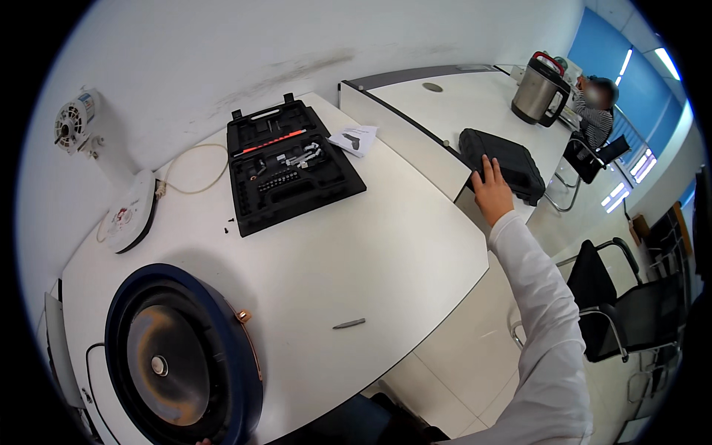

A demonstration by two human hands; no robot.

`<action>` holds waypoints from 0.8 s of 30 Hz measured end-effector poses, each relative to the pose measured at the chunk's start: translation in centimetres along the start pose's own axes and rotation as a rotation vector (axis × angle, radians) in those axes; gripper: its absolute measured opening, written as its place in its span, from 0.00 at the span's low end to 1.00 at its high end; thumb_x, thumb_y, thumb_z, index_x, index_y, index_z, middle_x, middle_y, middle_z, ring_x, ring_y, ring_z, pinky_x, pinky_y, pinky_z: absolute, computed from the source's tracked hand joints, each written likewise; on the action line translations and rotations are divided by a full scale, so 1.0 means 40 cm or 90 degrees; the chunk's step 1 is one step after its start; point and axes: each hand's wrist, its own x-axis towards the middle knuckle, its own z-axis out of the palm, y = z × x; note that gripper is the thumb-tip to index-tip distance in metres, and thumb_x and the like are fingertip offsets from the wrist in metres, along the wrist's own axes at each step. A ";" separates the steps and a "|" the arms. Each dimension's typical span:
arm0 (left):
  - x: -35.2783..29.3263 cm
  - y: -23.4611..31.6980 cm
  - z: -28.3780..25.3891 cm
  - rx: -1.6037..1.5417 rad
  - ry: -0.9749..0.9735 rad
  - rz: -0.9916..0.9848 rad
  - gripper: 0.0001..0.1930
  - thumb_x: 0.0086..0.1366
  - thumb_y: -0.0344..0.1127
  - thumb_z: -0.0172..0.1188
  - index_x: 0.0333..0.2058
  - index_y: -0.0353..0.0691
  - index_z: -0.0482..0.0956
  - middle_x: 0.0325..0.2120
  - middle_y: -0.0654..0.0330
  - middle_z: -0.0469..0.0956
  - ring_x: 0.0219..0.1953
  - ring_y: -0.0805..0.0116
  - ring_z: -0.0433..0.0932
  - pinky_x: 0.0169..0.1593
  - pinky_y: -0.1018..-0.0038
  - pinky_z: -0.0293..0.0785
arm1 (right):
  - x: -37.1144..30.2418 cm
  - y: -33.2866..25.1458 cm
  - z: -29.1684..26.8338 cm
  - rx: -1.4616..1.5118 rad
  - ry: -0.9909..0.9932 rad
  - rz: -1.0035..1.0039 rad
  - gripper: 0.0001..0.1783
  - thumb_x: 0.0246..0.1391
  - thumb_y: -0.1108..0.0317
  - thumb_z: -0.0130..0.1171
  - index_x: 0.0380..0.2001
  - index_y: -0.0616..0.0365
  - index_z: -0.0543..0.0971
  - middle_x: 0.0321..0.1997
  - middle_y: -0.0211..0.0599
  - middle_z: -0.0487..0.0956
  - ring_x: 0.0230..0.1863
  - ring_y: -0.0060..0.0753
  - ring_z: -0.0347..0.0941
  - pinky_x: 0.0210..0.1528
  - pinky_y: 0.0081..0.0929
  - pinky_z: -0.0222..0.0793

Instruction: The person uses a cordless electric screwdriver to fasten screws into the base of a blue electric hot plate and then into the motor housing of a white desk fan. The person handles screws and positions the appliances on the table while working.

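My right hand (494, 194) reaches out to the right, its fingers stretched over the near left edge of a closed black plastic case (506, 159). Of my left hand (204, 442) only fingertips show at the bottom edge, by the rim of a round dark blue appliance (241, 371) with a scorched metal plate inside; how its fingers are set is hidden. A small grey pointed piece (348, 323), like a screwdriver bit, lies on the white desk (311, 267). Farther back, a black tool case (297, 193) lies open with sockets and bits in it.
At the left stand a bare fan motor (74, 122) and its white base (133, 215) with a cord. Small dark screws (227, 230) and a leaflet (353, 139) flank the tool case. Beyond the divider (408, 133) are a steel jug appliance (535, 93) and a seated person (595, 111). Black chairs (615, 304) stand right.
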 end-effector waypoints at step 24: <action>-0.003 -0.017 0.000 -0.019 -0.002 0.029 0.18 0.56 0.42 0.51 0.40 0.35 0.75 0.29 0.48 0.78 0.26 0.53 0.74 0.31 0.64 0.67 | -0.036 0.079 -0.063 0.025 0.153 0.125 0.20 0.37 0.68 0.64 0.37 0.50 0.72 0.46 0.35 0.69 0.47 0.38 0.69 0.42 0.32 0.67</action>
